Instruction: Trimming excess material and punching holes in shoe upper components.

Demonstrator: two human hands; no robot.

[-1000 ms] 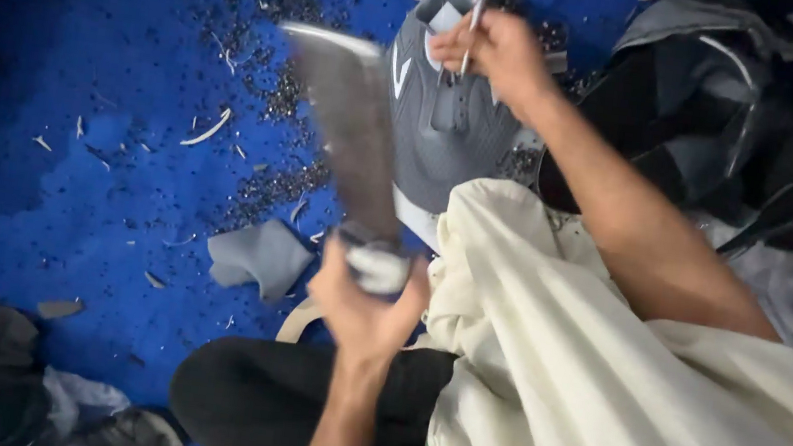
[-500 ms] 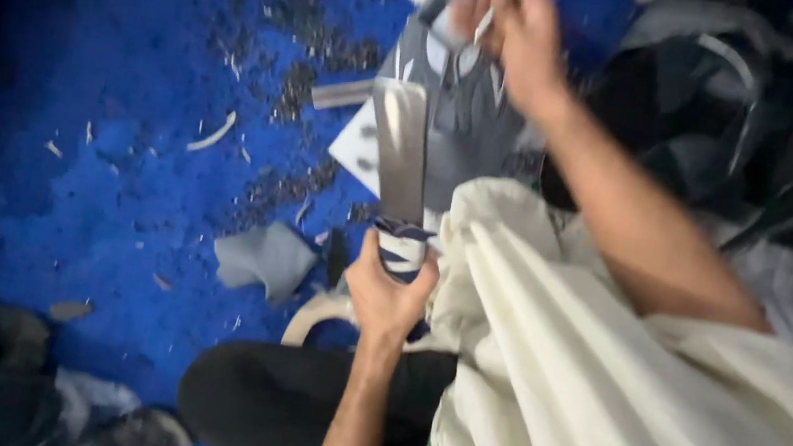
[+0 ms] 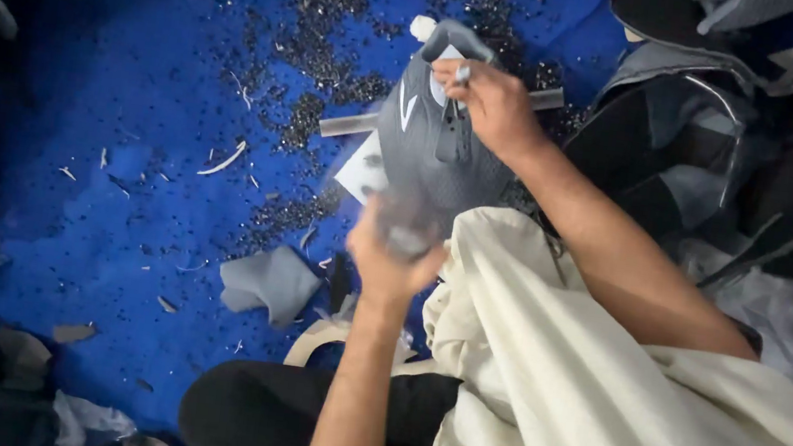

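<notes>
The blue floor (image 3: 123, 149) was littered with dark scraps. My right hand (image 3: 491, 109) pinched the grey shoe (image 3: 436, 147) at upper centre; my left hand (image 3: 393, 253) was clenched on a blurred handle just below it. A stray swing could have caught my fingers.

blade: was raised, now blurred | left hand (image 3: 390, 258): nearer grey shoe (image 3: 436, 147)

I see a shoe-making workshop floor: a blue mat (image 3: 129, 99) strewn with dark trimmings (image 3: 322, 52), grey offcuts (image 3: 270, 283), and piled shoe uppers (image 3: 729, 143) along its right edge.
</notes>
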